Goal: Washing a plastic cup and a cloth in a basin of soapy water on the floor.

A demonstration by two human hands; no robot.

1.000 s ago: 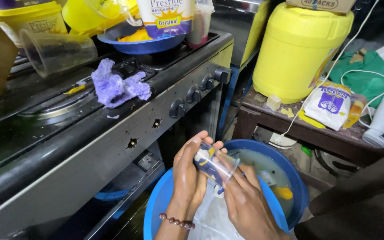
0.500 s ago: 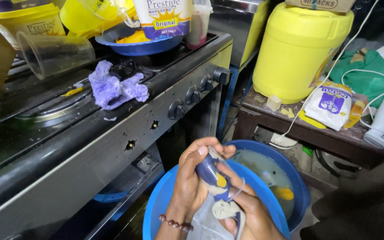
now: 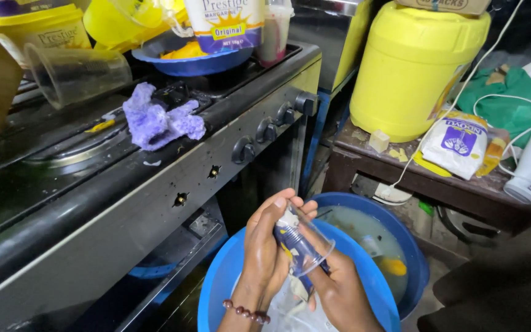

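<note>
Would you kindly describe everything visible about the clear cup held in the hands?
The clear cup looks like thin see-through plastic with blue and yellow print. It lies tilted, its open rim facing lower right. The left hand wraps its side; the right hand grips from below. It is held above a blue basin.

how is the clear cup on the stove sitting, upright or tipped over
Tipped over. The clear plastic cup lies on its side on the stove top, its open mouth facing left, beside the purple cloth.

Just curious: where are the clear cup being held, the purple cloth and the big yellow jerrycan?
clear cup (image 3: 302, 246), head view, its side wall.
purple cloth (image 3: 158, 120), head view, its middle.
yellow jerrycan (image 3: 410, 67), head view, its front face.
</note>
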